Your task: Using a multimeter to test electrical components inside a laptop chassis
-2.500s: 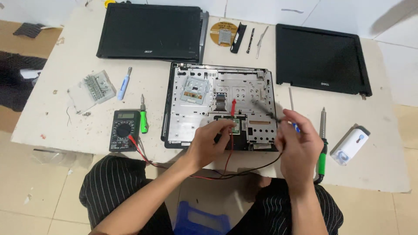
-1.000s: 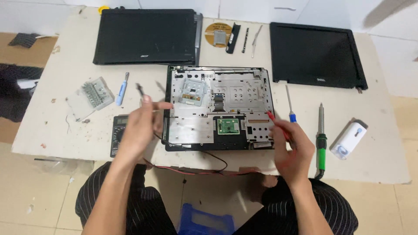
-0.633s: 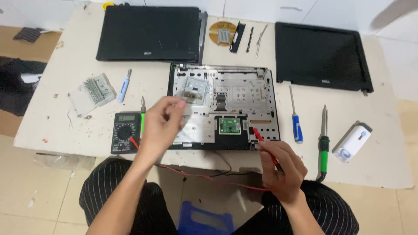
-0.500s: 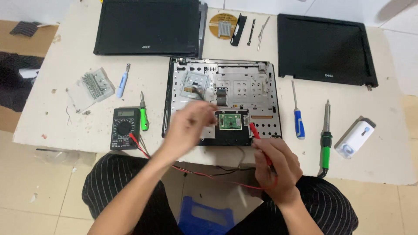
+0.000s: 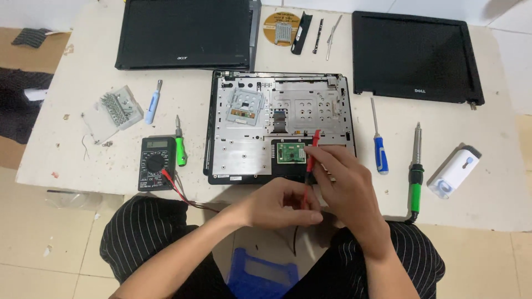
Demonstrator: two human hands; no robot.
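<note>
Red probe (image 5: 312,154) sits pinched in your right hand (image 5: 346,188), tip near the small green board (image 5: 291,151) in the opened laptop base (image 5: 277,130). Your left hand (image 5: 280,202) curls around the leads. Meter (image 5: 155,163) connected; the black probe is hidden, so the reading is likely still ahead.

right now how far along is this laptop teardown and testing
Done: the laptop base lies stripped to bare metal, and the multimeter is wired up. In hand: the right hand holds the red probe by the green board; the left hand is beside it. Left: screwdrivers and soldering iron lie unused.
</note>
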